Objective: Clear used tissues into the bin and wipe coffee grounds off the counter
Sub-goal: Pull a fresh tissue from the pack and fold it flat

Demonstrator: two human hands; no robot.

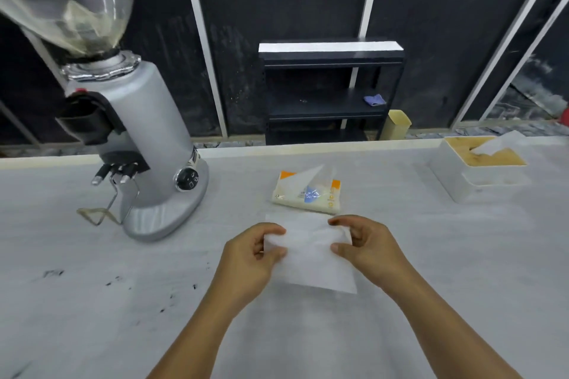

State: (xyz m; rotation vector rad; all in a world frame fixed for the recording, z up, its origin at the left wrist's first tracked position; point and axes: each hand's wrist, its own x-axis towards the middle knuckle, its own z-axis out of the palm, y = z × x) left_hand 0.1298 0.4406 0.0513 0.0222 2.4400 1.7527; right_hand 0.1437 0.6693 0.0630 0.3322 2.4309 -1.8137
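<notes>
A clean white tissue [311, 258] is spread between both hands just above the pale counter [446, 255]. My left hand [249, 258] pinches its left edge and my right hand [366, 246] pinches its right edge. Dark coffee grounds [117, 281] lie scattered in specks and smears on the counter to the left of my hands. Behind the tissue lies a soft tissue pack [308, 192] with orange corners and one sheet sticking up from it.
A silver coffee grinder [147, 144] with a clear hopper stands at the left. A white tissue box [477, 169] with a wooden lid sits at the right rear. Beyond the counter are a black shelf unit [329, 92] and a cream bin [398, 124].
</notes>
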